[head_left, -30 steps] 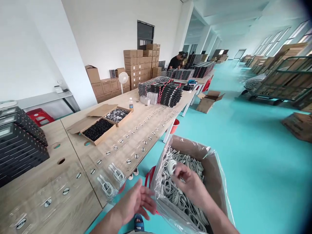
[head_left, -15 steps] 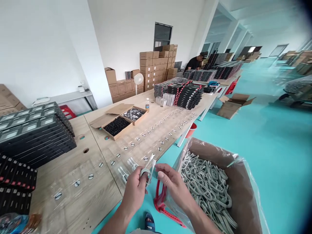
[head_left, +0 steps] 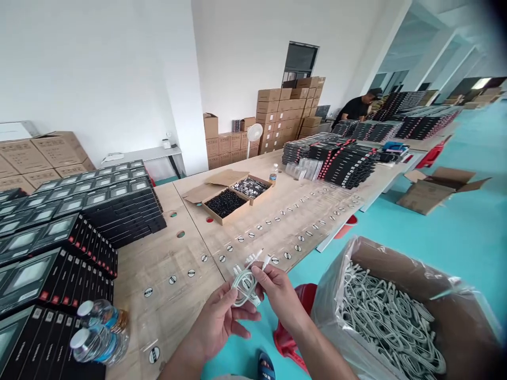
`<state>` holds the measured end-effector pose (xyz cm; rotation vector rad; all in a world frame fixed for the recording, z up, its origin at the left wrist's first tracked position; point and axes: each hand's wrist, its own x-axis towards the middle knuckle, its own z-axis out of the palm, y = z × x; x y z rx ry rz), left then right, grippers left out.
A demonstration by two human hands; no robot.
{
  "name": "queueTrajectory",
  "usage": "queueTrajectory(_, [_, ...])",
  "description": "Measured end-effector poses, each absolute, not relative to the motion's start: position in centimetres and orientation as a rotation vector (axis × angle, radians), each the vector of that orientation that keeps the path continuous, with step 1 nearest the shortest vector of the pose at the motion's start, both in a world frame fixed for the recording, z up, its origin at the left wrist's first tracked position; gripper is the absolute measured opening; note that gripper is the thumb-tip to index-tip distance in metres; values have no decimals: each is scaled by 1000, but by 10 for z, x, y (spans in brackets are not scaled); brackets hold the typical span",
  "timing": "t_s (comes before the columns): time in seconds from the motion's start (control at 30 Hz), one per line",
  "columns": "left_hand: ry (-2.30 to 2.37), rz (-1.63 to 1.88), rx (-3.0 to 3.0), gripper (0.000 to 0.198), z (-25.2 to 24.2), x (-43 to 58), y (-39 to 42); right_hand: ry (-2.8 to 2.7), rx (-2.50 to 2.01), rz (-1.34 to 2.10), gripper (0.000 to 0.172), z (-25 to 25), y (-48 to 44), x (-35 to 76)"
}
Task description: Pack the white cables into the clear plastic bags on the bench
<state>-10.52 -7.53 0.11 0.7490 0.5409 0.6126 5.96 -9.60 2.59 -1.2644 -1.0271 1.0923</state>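
My left hand [head_left: 216, 322] and my right hand [head_left: 277, 295] hold a coiled white cable [head_left: 244, 285] between them, just over the near edge of the wooden table [head_left: 166, 274]. The left hand cradles the coil from below, and the right fingers pinch it from above. Its white connector ends stick out toward the table. To my right, an open cardboard box [head_left: 396, 258] lined with clear plastic is full of bundled white cables. Two water bottles [head_left: 99, 330] lie on black boxes [head_left: 99, 211] stacked at the table's left.
Two cardboard trays [head_left: 225, 203] of small black and patterned items stand on the table, with round stickers in rows along it. Further back are black packaged stacks [head_left: 340, 163]. A red stool [head_left: 291, 327] is below my hands. A co-worker [head_left: 356, 108] stands at the far table, near stacked cartons [head_left: 285, 113].
The view has swung left, moving the box to the lower right. A white cable coil that my right hand held over the box is now held by both hands over the table edge.
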Motion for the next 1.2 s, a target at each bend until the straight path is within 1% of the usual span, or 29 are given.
queueTrajectory(0.1, [382, 542, 596, 36, -11, -122, -73, -966, -1229, 1133, 40, 30, -94, 44])
queueTrajectory(0.17, [300, 564, 513, 39, -14, -130, -72, -902, -1090, 1217, 39, 32, -94, 35])
queueTrajectory(0.27, [293, 583, 433, 49, -12, -136, -68, -797, -889, 1348, 43, 34, -96, 25])
queueTrajectory(0.33, [336, 558, 440, 53, -9, -137, -66, -789, -930, 1315, 42, 36, -96, 21])
queueTrajectory(0.43, [374, 538, 465, 56, -7, -137, -64, -964, -1208, 1099, 38, 40, -95, 20])
queueTrajectory(0.53, [357, 536, 430, 56, -8, -135, -61, -1353, -1514, 793, 39, 41, -94, 24])
queueTrajectory(0.67, [380, 559, 301, 54, -9, -130, -53, -1803, -1590, 393, 36, 31, -93, 31])
queueTrajectory(0.73, [422, 551, 274, 51, -9, -125, -48, -1833, -1615, 270, 38, 25, -92, 32])
queueTrajectory(0.83, [500, 551, 292, 47, -5, -118, -44, -1682, -1685, 242, 39, 19, -92, 30])
queueTrajectory(0.9, [550, 579, 299, 48, -2, -111, -44, -1486, -1724, 223, 34, 17, -93, 30])
queueTrajectory(1.0, [611, 623, 317, 50, 4, -100, -48, -1328, -1726, 9, 22, 15, -94, 33])
queueTrajectory(1.07, [639, 638, 351, 52, 5, -92, -51, -1442, -1690, -155, 22, 15, -93, 38])
queueTrajectory(1.17, [695, 661, 444, 58, -2, -80, -54, -1631, -1640, -295, 13, 17, -90, 44])
queueTrajectory(1.2, [721, 674, 505, 60, -7, -77, -54, -1659, -1626, -314, 15, 19, -89, 46])
